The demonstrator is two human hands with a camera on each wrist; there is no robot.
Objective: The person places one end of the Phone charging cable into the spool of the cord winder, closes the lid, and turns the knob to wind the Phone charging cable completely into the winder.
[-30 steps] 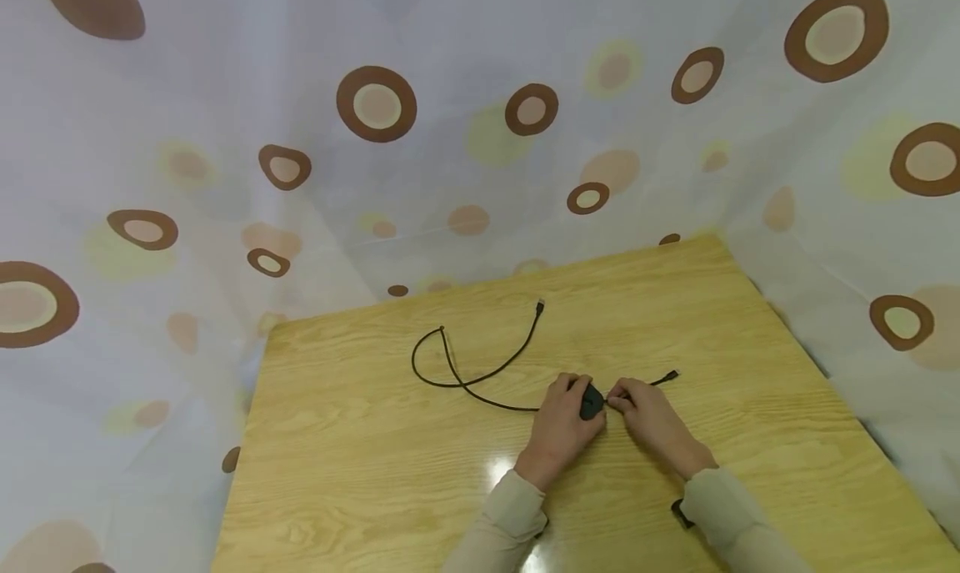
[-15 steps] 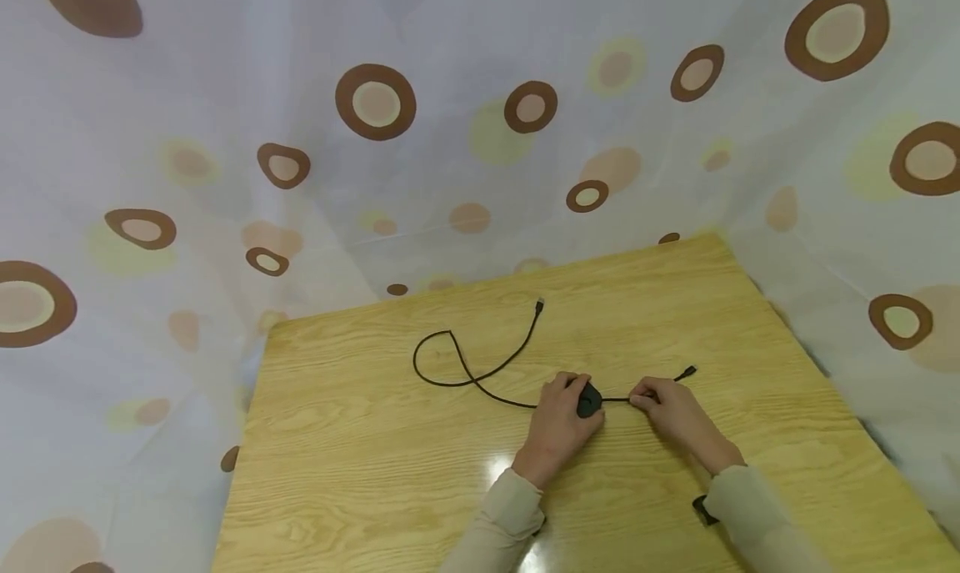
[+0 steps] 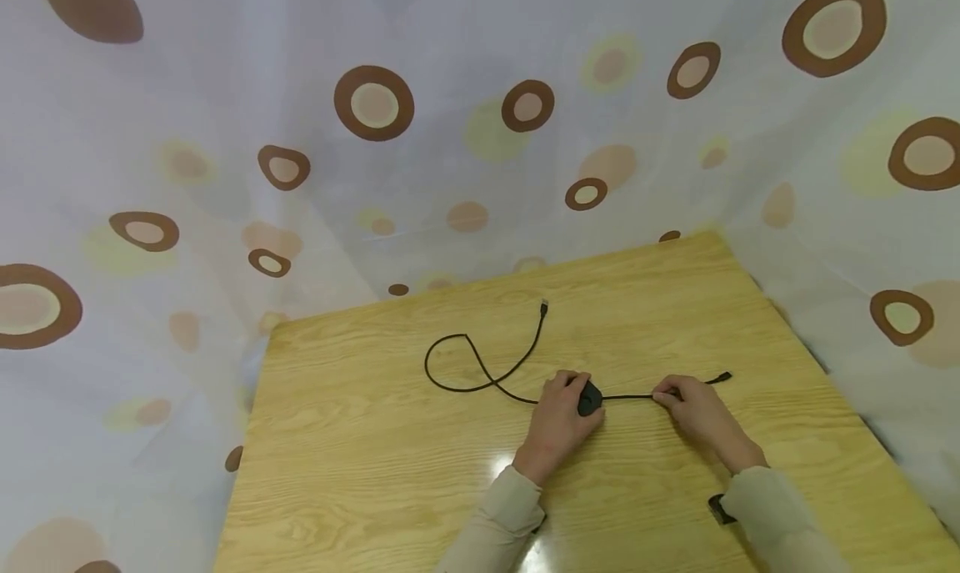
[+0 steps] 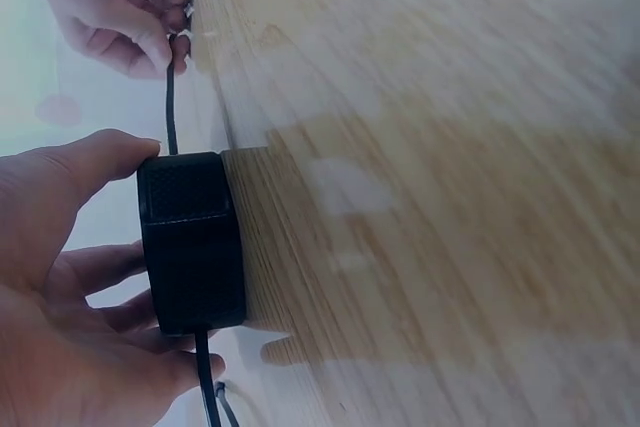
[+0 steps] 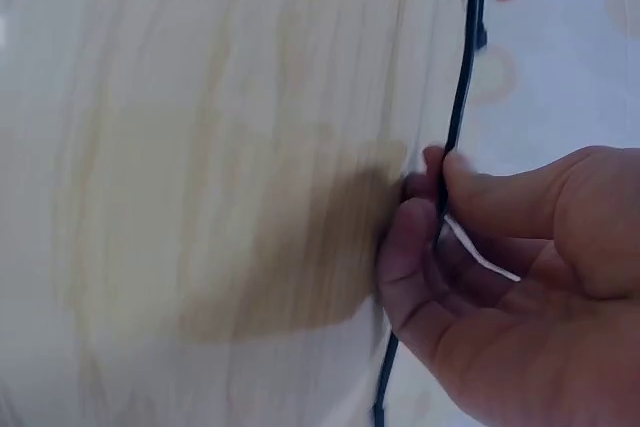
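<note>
My left hand grips a small black angular case on the table, thumb on one side and fingers on the other. A thin black cable comes out of both ends of this case, as the left wrist view shows. My right hand pinches the cable between thumb and fingers, a short way right of the case. That stretch looks nearly straight. Beyond the right hand, the cable ends in a small black plug. Left of the case, the cable crosses itself in a loop and ends in a plug with a light tip.
The wooden table reaches to a patterned curtain at the back and both sides. Near the right cuff, a dark strap piece shows at the wrist.
My right hand has slid rightward with the cable, lengthening the stretch between it and the case. The loop on the left has shifted right and shrunk. The left hand stays nearly in place.
</note>
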